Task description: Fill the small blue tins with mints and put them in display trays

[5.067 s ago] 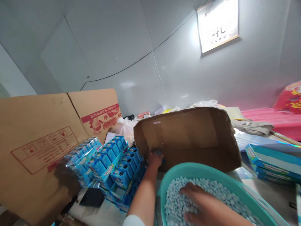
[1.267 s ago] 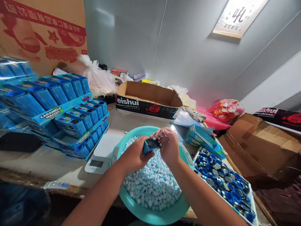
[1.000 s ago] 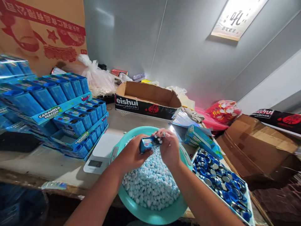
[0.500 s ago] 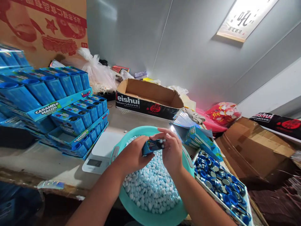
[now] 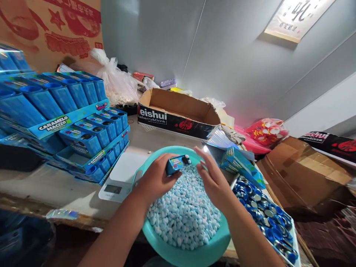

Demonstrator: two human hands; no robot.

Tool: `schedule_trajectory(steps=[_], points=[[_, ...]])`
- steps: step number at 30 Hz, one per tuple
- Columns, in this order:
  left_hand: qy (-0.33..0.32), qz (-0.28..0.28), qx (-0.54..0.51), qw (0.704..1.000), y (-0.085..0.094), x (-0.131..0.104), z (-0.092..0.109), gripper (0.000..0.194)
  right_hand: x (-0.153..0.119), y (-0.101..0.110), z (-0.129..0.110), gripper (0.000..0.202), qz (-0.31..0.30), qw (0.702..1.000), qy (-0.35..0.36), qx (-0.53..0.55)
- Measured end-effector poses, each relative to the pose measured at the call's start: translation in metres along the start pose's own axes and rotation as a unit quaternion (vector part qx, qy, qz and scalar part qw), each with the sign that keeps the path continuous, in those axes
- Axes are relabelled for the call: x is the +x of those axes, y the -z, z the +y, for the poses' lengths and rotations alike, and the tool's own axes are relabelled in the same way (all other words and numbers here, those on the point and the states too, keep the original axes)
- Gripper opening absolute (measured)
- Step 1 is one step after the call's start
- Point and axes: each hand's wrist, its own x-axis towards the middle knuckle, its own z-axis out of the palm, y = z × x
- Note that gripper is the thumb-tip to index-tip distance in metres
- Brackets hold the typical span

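Gripped in our left hand (image 5: 157, 180), whose grip is wrapped around it, the small blue box (image 5: 175, 164) sits above the teal basin (image 5: 194, 256) of candies (image 5: 183, 211); we judge it best kept mouth toward our spread right hand (image 5: 213, 178) over the basin, catching spills.

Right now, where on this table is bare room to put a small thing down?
Bare table lies between the teal basin, the cardboard tray and the blue display boxes. The scale top is bare. The cap tray side is crowded.

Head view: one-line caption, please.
Left hand holds a small blue box over a teal basin of candies; right hand open.
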Motion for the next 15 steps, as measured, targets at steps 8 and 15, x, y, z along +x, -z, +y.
schedule_trajectory(steps=[8, 15], points=[[0.102, 0.03, -0.031, 0.994, -0.001, 0.001, -0.01, 0.041, -0.05, -0.016, 0.015, 0.058, -0.232, 0.917, -0.078, -0.314], [0.079, 0.01, -0.033, 0.996, -0.002, 0.0, -0.006, 0.046, -0.041, -0.029, 0.041, 0.026, -0.23, 0.932, -0.027, -0.279]])
